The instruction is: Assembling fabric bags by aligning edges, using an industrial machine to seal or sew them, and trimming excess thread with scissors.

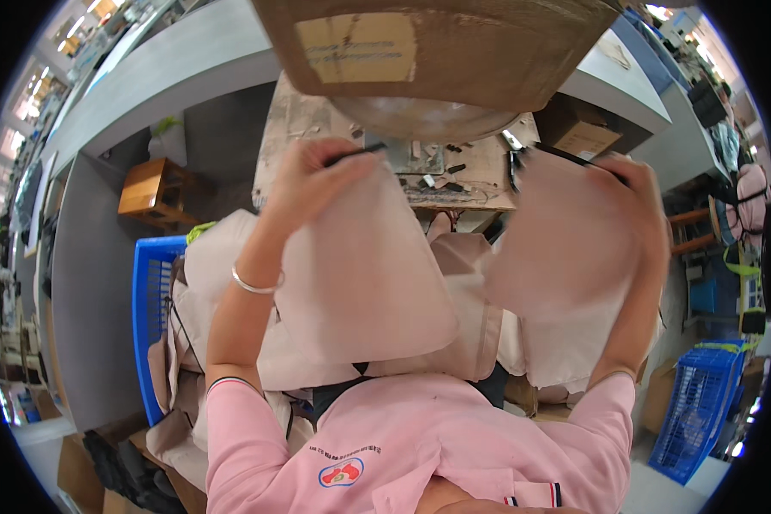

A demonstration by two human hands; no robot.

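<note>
Pink sleeves [420, 445]; hands [313, 176] hold, seemingly, pouches [368, 274].

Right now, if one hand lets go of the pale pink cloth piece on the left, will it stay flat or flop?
The pale pink cloth piece, pinched by the left hand, hangs limp, so probably floppy. It looks thin, likely light.

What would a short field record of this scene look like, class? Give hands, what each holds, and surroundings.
left hand: raised, gripping the top of a beige pouch by its black cord
right hand: raised, gripping a second pouch at its top
wrist: silver bangle on the left arm
lap: pile of beige fabric
front: cluttered workbench, cardboard box above it
sides: blue crate left, blue basket right
</note>
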